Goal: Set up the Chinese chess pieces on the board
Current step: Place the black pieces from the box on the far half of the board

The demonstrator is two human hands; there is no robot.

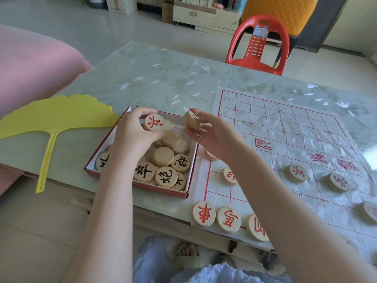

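Yellow leaf-shaped fan (55,115) lies left of a red-edged box (140,186) of wooden pieces, where the left hand (134,133) pinches a red-marked piece (153,122). The right hand (212,135) grips a tilted piece (191,119) over the box's right edge, beside the board (285,123) bearing placed red pieces (204,213).

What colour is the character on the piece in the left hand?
Red, on the pale wooden piece the left hand grips; head view.
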